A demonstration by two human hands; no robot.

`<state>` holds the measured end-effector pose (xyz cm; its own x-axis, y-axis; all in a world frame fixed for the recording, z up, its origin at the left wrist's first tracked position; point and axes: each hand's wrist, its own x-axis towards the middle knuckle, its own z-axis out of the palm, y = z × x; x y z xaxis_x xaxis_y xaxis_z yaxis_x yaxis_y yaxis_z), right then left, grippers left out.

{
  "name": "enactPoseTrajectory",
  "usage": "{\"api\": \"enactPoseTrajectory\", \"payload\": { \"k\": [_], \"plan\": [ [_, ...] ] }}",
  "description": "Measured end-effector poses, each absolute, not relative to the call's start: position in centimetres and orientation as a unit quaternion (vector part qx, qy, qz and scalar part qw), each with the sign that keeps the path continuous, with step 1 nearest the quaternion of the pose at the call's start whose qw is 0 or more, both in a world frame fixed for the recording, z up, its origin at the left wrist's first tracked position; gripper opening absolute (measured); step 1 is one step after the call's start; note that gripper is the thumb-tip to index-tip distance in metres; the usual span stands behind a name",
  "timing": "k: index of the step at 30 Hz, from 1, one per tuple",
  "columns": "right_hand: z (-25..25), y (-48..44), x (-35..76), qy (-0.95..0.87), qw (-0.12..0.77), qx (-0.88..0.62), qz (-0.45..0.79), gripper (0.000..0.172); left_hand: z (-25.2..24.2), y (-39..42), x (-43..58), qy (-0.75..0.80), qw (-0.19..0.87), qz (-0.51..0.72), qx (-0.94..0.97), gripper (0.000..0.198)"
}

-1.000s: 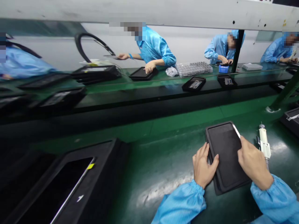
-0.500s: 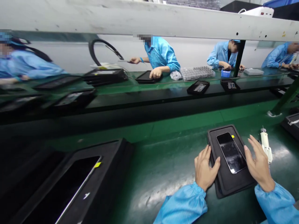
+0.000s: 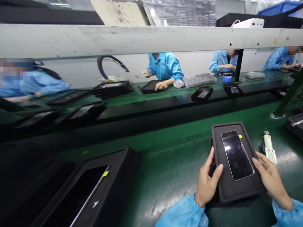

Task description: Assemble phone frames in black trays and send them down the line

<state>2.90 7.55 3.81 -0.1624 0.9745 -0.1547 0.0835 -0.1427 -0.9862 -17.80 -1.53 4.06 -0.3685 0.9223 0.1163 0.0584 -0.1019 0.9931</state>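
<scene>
Both my hands grip a black foam tray [image 3: 221, 189] by its long sides, raised and tilted above the bench. A smartphone [image 3: 238, 157] with a dark screen lies face up in it, a yellow tab at its upper right edge. My left hand [image 3: 208, 181] is closed on the left rim, thumb on top. My right hand [image 3: 271, 176] holds the right rim the same way. Beneath the raised tray, another black tray [image 3: 211, 167] shows partly, mostly hidden. Right of my right hand stands a cream-coloured electric screwdriver [image 3: 269, 146].
At the left, a black tray [image 3: 113, 176] holds another dark-screened phone [image 3: 78, 192] with a yellow tab. A dark rail and ledge [image 3: 163, 107] cross behind the green bench [image 3: 163, 176]. Beyond it, co-workers in blue sit among trays and a blue bin [image 3: 227, 78]. A green post [image 3: 287, 97] stands right.
My right hand has closed on the tray's right edge. The tray with the phone has been lifted off the one below, and the camera view has tipped upward.
</scene>
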Motion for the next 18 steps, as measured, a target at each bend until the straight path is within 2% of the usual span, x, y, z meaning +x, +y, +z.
{"api": "enactPoseTrajectory", "payload": {
  "k": [3,5,7,11,15,18],
  "plan": [
    [4.4,7.5,1.8,-0.433,0.436,-0.498,0.612,0.086,4.5,-3.0,-17.5,0.466,0.486,0.667,0.32,0.083],
    [4.4,7.1,0.6,-0.414,0.462,-0.49,0.613,0.084,3.9,-4.2,-16.7,0.439,0.522,0.689,0.245,0.091],
    [4.3,6.2,-0.7,-0.423,0.465,-0.474,0.616,0.08,3.5,-5.3,-15.5,0.449,0.518,0.705,0.184,0.088],
    [3.9,3.9,-2.5,-0.478,0.387,-0.462,0.639,0.077,4.2,-6.2,-14.8,0.479,0.406,0.776,0.062,0.055],
    [3.0,3.4,-2.7,-0.569,0.278,-0.404,0.66,0.073,5.9,-8.1,-18.8,0.478,0.267,0.836,-0.04,0.045],
    [1.5,4.1,-1.9,-0.596,0.253,-0.374,0.664,0.07,7.4,-11.6,-23.6,0.494,0.15,0.851,-0.094,0.032]
  ]
}}
